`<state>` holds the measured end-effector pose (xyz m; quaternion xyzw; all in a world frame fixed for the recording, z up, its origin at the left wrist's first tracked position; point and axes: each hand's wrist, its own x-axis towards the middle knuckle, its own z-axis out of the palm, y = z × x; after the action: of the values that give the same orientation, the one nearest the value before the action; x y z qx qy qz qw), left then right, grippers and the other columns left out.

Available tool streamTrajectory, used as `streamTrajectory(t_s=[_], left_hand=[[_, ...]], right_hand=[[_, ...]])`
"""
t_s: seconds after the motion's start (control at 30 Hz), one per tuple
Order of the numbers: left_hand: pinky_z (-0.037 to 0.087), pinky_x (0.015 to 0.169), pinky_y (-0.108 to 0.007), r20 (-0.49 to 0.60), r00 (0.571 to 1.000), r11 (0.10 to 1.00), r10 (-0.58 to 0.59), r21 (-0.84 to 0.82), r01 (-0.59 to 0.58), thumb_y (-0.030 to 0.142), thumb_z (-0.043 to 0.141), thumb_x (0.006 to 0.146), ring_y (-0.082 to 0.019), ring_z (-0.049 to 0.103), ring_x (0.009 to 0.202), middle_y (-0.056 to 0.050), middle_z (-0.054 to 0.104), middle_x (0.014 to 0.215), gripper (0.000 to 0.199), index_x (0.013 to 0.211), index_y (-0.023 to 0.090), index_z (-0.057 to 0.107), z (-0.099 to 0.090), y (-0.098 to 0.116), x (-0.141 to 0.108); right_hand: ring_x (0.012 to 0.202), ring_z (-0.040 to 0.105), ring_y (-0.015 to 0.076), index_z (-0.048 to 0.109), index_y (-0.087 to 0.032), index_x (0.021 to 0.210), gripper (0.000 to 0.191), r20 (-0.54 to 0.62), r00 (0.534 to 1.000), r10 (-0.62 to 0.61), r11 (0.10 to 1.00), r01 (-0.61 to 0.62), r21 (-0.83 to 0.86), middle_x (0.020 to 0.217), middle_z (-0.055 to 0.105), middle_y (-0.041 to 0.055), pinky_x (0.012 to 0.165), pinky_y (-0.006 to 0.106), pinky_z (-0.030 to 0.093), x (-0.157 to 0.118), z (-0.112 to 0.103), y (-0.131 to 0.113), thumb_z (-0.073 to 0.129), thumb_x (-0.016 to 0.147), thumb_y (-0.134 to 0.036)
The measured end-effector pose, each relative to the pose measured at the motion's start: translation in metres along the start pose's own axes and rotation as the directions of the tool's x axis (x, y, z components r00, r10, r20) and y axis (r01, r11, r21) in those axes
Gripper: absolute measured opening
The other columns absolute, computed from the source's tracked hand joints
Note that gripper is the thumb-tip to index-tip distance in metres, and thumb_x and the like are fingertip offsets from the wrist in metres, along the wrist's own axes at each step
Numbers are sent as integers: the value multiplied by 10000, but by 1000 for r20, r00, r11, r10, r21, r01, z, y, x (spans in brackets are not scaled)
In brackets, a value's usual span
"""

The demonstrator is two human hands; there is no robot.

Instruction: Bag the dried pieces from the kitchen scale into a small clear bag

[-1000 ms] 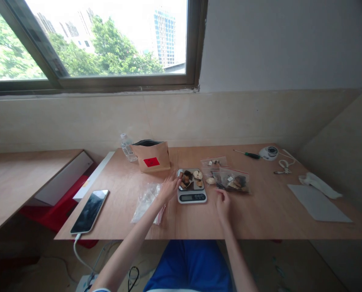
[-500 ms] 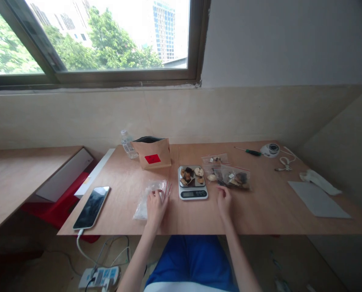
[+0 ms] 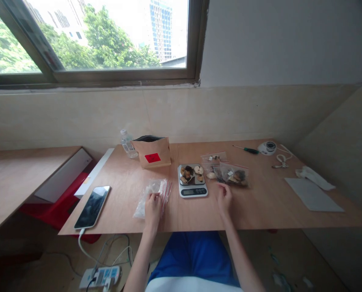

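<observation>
My left hand (image 3: 153, 207) lies on a pile of clear zip bags (image 3: 142, 206) with red seal strips, its fingers pinched together at the bags' edge. Right of it stands a white digital kitchen scale (image 3: 193, 192), its metal plate holding dried mushroom slices (image 3: 187, 173) in darker and paler clumps. My right hand (image 3: 225, 198) rests on the table just right of the scale, fingers loosely curled with nothing visible in them. Close beyond that hand lie filled zip bags (image 3: 236, 177) of dark and pale dried pieces, each apart from the fingers.
An open kraft paper pouch (image 3: 154, 151) with a red label stands at the back, beside a plastic bottle (image 3: 128, 145). A charging phone (image 3: 92, 207) lies left. Toward the right are a screwdriver (image 3: 250, 150), a white camera (image 3: 267, 148), a cable (image 3: 281, 160), a white cloth (image 3: 316, 177) and a white sheet (image 3: 313, 195).
My left hand has shifted slightly left and its fingers have drawn together on the zip bags. My right hand stays nearly in place. The view has tilted a little.
</observation>
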<state>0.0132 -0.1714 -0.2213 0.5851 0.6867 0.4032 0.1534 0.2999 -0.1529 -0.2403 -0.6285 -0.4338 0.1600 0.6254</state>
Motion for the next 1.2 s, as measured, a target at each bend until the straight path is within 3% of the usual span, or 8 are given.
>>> streamTrajectory(t_s=[0.17, 0.33, 0.57, 0.7, 0.77, 0.83, 0.9, 1.2], left_hand=[[445, 661, -334, -184, 982, 998, -44, -43, 37, 314, 448, 836, -178, 541, 655, -54, 608, 827, 183, 872, 179, 565, -20, 36, -6], [451, 608, -268, -56, 998, 950, 19, -311, -35, 358, 479, 845, -137, 551, 615, -26, 599, 781, 234, 982, 187, 562, -26, 78, -22], [427, 578, -225, -209, 959, 857, -191, -511, 59, 369, 491, 837, -115, 524, 617, -12, 573, 757, 251, 966, 172, 577, -34, 83, -22], [431, 609, -239, -243, 937, 840, -252, -536, 87, 351, 473, 845, -130, 538, 678, -18, 554, 788, 226, 952, 163, 538, -33, 84, -8], [439, 648, -253, -226, 944, 847, -242, -524, 92, 345, 467, 849, -141, 544, 722, -24, 553, 805, 204, 921, 164, 528, -28, 88, -2], [442, 668, -265, -224, 945, 854, -238, -512, 94, 348, 465, 851, -148, 545, 737, -27, 552, 807, 195, 902, 167, 519, -20, 93, 3], [445, 674, -277, -218, 949, 863, -226, -497, 91, 353, 454, 856, -154, 548, 740, -34, 557, 813, 198, 903, 168, 507, -12, 97, 7], [473, 716, -312, -172, 966, 862, -194, -500, 84, 391, 415, 874, -193, 582, 818, -81, 577, 890, 221, 929, 183, 461, 16, 112, 18]], right_hand=[[850, 580, 199, 591, -193, 914, 233, 385, 923, -9, 994, -32, 101, 925, 632, 74, 756, 312, 451, -41, 15, -65, 429, 848, -347], [851, 587, 167, 516, -216, 1073, 283, 668, 744, -24, 964, -158, 212, 978, 620, 45, 726, 267, 456, -81, 52, -127, 439, 867, -395], [525, 437, 118, 486, -196, 670, 308, 636, 764, 109, 962, -241, 126, 558, 458, -42, 506, 225, 359, -71, 63, -104, 443, 842, -448], [598, 486, 125, 525, -189, 680, 304, 762, 646, 41, 963, -230, 143, 632, 517, -22, 570, 229, 400, -48, 41, -91, 498, 816, -460], [766, 541, 161, 572, -198, 819, 290, 710, 704, -1, 983, -131, 132, 823, 586, 25, 700, 273, 436, -33, 36, -86, 474, 830, -470], [912, 525, 207, 562, -198, 916, 341, 489, 872, -13, 1000, -2, 30, 956, 575, 73, 819, 348, 418, -17, 39, -76, 456, 822, -509], [975, 485, 258, 532, -176, 953, 436, 236, 969, -66, 985, 102, -142, 980, 550, 118, 879, 433, 374, -5, 47, -61, 481, 772, -569], [949, 467, 313, 475, -146, 1034, 550, 125, 980, -153, 846, 195, -497, 1011, 506, 162, 782, 444, 379, -16, 85, -33, 545, 703, -580]])
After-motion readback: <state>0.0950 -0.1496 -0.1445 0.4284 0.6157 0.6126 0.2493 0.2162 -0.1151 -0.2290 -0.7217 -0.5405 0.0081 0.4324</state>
